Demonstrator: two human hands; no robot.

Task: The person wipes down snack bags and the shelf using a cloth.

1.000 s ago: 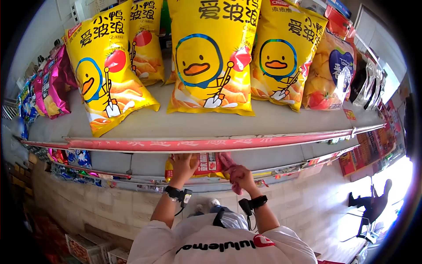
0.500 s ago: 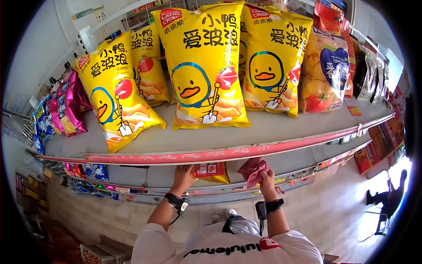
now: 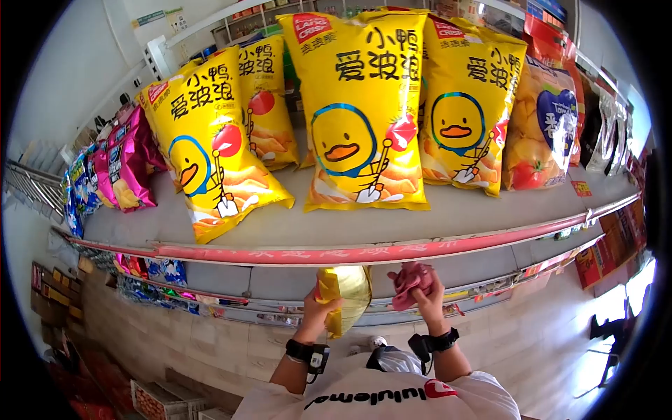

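My left hand (image 3: 317, 311) grips the left side of a yellow and shiny gold chip bag (image 3: 353, 292), held upright just below the red shelf edge. My thumb lies across the bag, and the front print faces away from view. A crumpled dark pink cloth (image 3: 408, 281) is bunched in the closed fingers of my right hand (image 3: 430, 304), a short way right of the bag. Both hands are in front of the lower shelf (image 3: 276, 278). Each wrist carries a black strap with a small device.
Above my hands, the upper shelf (image 3: 273, 222) bears several large yellow duck-print chip bags (image 3: 364, 126). Purple bags (image 3: 126, 168) stand at its left and a tomato chip bag (image 3: 539, 133) toward the right. A red printed strip (image 3: 315, 253) runs along its front edge. Boxes (image 3: 609, 245) stand low at right.
My left hand has drawn the chip bag out from the lower shelf and turned it upright. The cloth is more bunched in my right hand. The view has shifted slightly left.
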